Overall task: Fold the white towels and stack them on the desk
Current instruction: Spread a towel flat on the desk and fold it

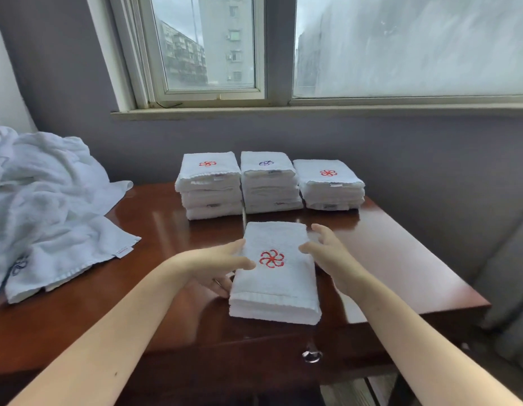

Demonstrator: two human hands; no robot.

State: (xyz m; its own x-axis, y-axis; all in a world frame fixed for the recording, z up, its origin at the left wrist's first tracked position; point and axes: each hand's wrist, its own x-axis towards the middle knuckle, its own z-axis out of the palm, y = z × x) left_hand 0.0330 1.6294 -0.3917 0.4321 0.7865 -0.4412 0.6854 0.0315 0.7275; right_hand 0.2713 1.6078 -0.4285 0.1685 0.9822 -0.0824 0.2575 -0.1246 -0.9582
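The folded towel [273,271] lies on the desk [400,259] before three stacks [269,183]. The left hand [222,265] pinches its left edge (thumb on top). The right hand [327,250], fingers spread, waits beside the other edge. Next, I judge, both must lift it onto a stack.

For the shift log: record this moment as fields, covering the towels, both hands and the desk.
front towel: folded white towel, red emblem up, at the front of the wooden desk; resting or slightly lifted, cannot tell
left hand: grips the towel's left edge, thumb on top
right hand: fingers spread, thumb touches the towel's right edge
stacks at back: left stack, red emblem; middle stack, blue emblem; right stack, red emblem
unfolded: heap of white towels at the desk's left end
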